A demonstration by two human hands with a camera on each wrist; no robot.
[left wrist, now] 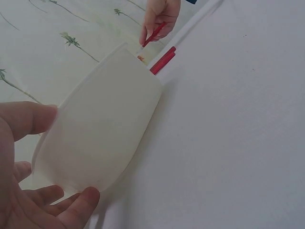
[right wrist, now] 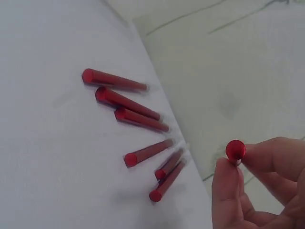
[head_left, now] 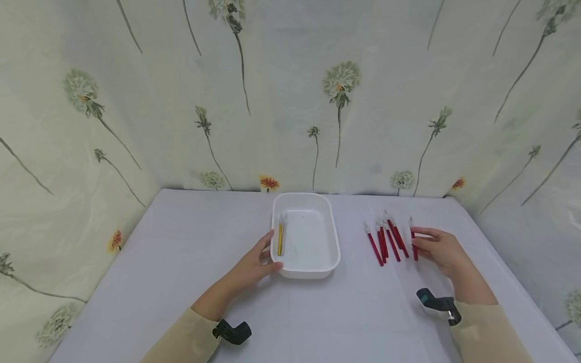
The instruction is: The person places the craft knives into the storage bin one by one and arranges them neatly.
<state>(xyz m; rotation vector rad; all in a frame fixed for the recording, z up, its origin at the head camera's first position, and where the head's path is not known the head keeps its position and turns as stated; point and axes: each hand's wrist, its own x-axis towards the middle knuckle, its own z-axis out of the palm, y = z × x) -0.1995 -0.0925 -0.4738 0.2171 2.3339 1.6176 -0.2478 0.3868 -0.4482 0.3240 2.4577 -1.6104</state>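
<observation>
A white rectangular tray (head_left: 313,270) stands on the table, and my left hand (head_left: 254,267) grips its near left corner between thumb and fingers. Yellow pen-like sticks (head_left: 280,239) with clear tips lie along the tray's left inner side. In the left wrist view the tray (left wrist: 102,124) shows its outer wall between the fingers and thumb. On the right, my right hand (head_left: 440,252) pinches one slim red pen-like stick (head_left: 414,246), its clear tip pointing up and away. The right wrist view shows the red end of that held stick (right wrist: 235,150) between fingertips and thumb.
Several more red sticks (head_left: 382,244) with clear tips lie loosely grouped between the tray and the right hand. A white cloth covers the table (head_left: 181,232). Behind it and at both sides hangs a flower-printed backdrop (head_left: 281,101). Each wrist carries a black camera mount (head_left: 232,333).
</observation>
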